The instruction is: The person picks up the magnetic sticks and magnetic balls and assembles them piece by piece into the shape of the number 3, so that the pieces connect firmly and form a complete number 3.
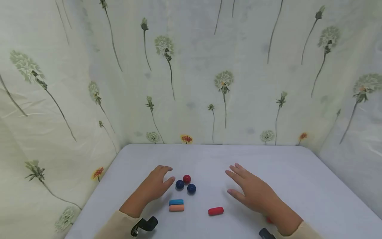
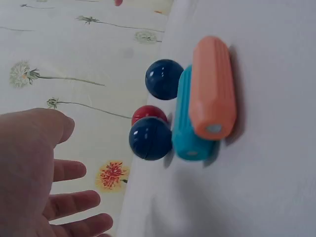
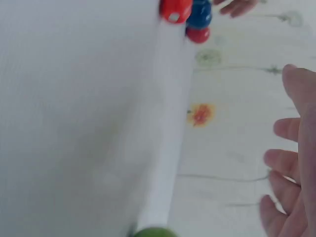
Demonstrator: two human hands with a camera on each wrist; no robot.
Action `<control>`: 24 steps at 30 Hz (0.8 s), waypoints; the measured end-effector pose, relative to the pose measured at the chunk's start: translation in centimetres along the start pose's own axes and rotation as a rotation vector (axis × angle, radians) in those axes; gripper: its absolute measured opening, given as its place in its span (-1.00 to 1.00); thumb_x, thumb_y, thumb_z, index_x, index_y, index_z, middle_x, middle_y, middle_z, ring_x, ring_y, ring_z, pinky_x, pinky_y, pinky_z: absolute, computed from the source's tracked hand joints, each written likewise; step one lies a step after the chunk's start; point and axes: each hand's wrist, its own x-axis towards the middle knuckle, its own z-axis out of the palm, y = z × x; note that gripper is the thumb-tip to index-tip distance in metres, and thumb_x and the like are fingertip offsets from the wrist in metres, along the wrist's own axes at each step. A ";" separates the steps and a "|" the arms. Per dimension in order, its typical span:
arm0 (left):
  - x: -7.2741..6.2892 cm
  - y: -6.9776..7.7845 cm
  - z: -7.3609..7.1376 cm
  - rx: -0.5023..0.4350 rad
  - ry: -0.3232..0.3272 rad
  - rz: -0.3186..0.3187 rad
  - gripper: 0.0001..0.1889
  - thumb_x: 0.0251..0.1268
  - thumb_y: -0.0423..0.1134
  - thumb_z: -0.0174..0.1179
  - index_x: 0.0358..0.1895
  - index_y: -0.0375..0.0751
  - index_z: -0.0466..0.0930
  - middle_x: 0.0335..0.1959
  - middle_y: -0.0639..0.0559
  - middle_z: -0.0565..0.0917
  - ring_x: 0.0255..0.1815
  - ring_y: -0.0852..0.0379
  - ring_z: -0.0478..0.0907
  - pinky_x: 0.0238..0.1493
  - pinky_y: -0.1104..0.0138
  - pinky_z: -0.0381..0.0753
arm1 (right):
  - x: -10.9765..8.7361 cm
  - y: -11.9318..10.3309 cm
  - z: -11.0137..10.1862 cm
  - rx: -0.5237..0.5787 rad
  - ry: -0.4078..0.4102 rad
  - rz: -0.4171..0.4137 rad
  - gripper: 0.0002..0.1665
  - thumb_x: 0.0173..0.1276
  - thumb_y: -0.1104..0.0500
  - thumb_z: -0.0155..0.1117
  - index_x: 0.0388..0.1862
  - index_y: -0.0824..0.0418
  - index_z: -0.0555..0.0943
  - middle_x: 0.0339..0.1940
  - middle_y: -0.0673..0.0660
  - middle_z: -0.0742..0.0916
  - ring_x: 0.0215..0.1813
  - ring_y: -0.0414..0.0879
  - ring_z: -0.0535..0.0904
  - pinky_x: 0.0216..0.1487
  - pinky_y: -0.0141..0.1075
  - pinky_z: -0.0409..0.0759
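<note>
My left hand (image 1: 157, 184) hovers over the table's left half, fingers relaxed, holding nothing. Just right of its thumb sit a red ball (image 1: 186, 179) and two dark blue balls, one left (image 1: 179, 185) and one right (image 1: 191, 189). Nearer the front, a blue ribbed bar (image 2: 183, 123) lies side by side with an orange ribbed bar (image 2: 212, 86). A red bar (image 1: 216, 211) rests alone between the hands. To its right, my right hand (image 1: 253, 192) is raised with spread fingers, touching nothing. A red object (image 1: 269, 220) is mostly hidden beneath the right forearm.
The white table (image 1: 215, 159) meets a flower-printed cloth (image 1: 191, 83) at its back and sides. A green rounded object (image 3: 155, 232) peeks in at the bottom of the right wrist view. Dark wrist-worn devices (image 1: 150, 223) sit by both sleeves.
</note>
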 end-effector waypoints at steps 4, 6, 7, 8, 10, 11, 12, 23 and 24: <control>0.4 0.1 1.0 -0.154 -0.019 -0.072 -0.50 0.54 0.06 0.20 0.40 -0.06 0.52 0.37 -0.10 0.54 0.38 -0.10 0.52 0.31 -0.10 0.58 | 0.4 -1.7 0.4 0.108 -0.050 0.066 -0.24 0.47 -0.27 0.31 0.56 -0.09 0.44 0.53 -0.01 0.55 0.57 0.08 0.42 0.44 0.14 0.47; 0.6 0.3 1.5 -0.209 -0.034 -0.089 -0.50 0.53 0.05 0.22 0.40 -0.07 0.53 0.34 -0.10 0.57 0.32 -0.10 0.56 0.23 -0.08 0.64 | 0.6 -2.3 0.8 0.169 -0.094 0.119 -0.28 0.46 -0.27 0.33 0.52 -0.12 0.48 0.47 -0.05 0.59 0.50 0.04 0.50 0.42 0.12 0.50; 0.8 0.4 1.7 -0.229 -0.039 -0.088 -0.50 0.52 0.04 0.24 0.39 -0.09 0.53 0.32 -0.11 0.58 0.31 -0.11 0.57 0.21 -0.08 0.65 | 0.7 -2.6 0.9 0.211 -0.118 0.143 -0.30 0.45 -0.26 0.34 0.50 -0.12 0.50 0.44 -0.05 0.61 0.45 0.03 0.54 0.39 0.12 0.53; 0.9 0.4 1.8 -0.249 -0.041 -0.089 -0.50 0.51 0.02 0.25 0.39 -0.11 0.53 0.32 -0.12 0.58 0.30 -0.11 0.57 0.19 -0.07 0.66 | 0.8 -2.7 1.1 0.251 -0.141 0.162 -0.32 0.44 -0.25 0.35 0.47 -0.11 0.52 0.41 -0.06 0.63 0.41 0.02 0.57 0.36 0.11 0.56; 1.0 0.5 2.1 -0.280 -0.041 -0.108 -0.49 0.49 0.02 0.28 0.38 -0.10 0.53 0.32 -0.12 0.57 0.28 -0.11 0.58 0.17 -0.05 0.68 | 1.0 -3.0 1.6 0.338 -0.180 0.188 -0.35 0.43 -0.24 0.37 0.43 -0.08 0.56 0.36 -0.06 0.66 0.33 0.00 0.61 0.31 0.10 0.60; 1.1 0.5 2.3 -0.296 -0.035 -0.122 -0.48 0.47 0.02 0.30 0.37 -0.10 0.53 0.32 -0.12 0.57 0.27 -0.11 0.58 0.16 -0.04 0.68 | 1.1 -3.1 1.8 0.380 -0.197 0.194 -0.36 0.42 -0.24 0.38 0.40 -0.07 0.58 0.34 -0.06 0.67 0.29 -0.01 0.63 0.27 0.09 0.63; 1.2 0.4 2.5 -0.308 -0.027 -0.137 -0.48 0.46 0.02 0.31 0.37 -0.10 0.53 0.32 -0.12 0.57 0.27 -0.10 0.58 0.15 -0.03 0.68 | 1.1 -3.1 1.9 0.427 -0.213 0.197 -0.37 0.41 -0.23 0.39 0.38 -0.05 0.60 0.30 -0.05 0.68 0.25 -0.01 0.64 0.23 0.09 0.66; 1.1 -0.1 3.7 -0.407 -0.036 -0.156 -0.42 0.38 -0.01 0.40 0.39 -0.09 0.52 0.36 -0.06 0.58 0.26 -0.07 0.58 0.18 -0.01 0.66 | -0.1 -2.4 3.7 0.751 -0.343 0.145 -0.45 0.30 -0.06 0.56 0.23 0.01 0.64 0.16 -0.04 0.72 0.22 0.02 0.64 0.22 0.01 0.66; 1.1 -0.2 3.7 -0.407 -0.039 -0.153 -0.42 0.38 -0.02 0.41 0.39 -0.08 0.52 0.36 -0.05 0.58 0.26 -0.07 0.58 0.18 -0.02 0.66 | -0.2 -2.3 3.9 0.738 -0.341 0.138 -0.45 0.28 -0.07 0.58 0.22 -0.01 0.64 0.14 -0.06 0.71 0.21 -0.01 0.62 0.22 -0.03 0.67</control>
